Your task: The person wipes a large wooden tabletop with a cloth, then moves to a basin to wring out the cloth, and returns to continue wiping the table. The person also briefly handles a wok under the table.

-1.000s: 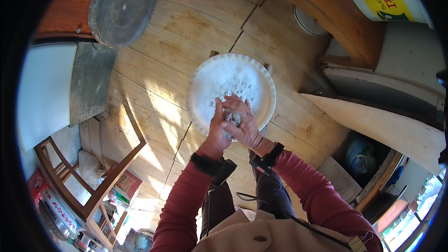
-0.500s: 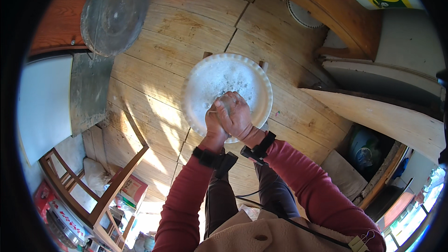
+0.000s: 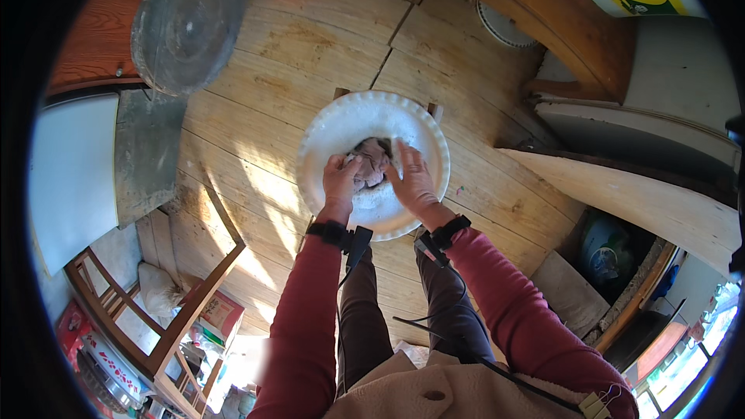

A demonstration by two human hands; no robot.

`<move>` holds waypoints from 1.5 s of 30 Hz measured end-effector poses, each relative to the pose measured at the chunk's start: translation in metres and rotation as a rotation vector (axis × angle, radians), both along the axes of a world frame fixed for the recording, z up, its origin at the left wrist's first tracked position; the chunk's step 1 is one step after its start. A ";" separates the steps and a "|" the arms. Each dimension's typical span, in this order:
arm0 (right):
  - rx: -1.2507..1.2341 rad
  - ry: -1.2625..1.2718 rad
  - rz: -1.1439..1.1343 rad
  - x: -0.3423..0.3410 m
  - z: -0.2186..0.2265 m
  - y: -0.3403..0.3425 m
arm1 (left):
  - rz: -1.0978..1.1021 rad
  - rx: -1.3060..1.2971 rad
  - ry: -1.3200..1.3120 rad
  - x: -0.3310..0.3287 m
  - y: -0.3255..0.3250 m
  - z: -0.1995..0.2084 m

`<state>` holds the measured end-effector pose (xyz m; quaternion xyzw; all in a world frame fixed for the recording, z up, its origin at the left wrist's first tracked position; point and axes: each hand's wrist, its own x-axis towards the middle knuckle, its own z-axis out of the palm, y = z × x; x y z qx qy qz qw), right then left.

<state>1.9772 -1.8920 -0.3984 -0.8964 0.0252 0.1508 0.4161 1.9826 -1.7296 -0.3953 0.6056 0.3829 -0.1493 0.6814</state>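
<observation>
seemingly midway: the left hand (image 3: pixel 340 178) and right hand (image 3: pixel 411 178) both clutch a grey-brown cloth (image 3: pixel 371 161) between them, over the white basin (image 3: pixel 322 136) of suds; the cloth is wet and bunched, not wrung or lifted clear.

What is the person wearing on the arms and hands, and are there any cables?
Both hands, left hand and right hand, are bare, without gloves. The arms have long dark red sleeves. Each wrist carries a black band with a small black device, and thin black cables run from them toward the body.
</observation>
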 end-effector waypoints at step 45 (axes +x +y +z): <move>0.949 0.468 -0.485 0.010 0.030 0.048 | 0.362 -0.630 -0.137 -0.034 -0.031 0.051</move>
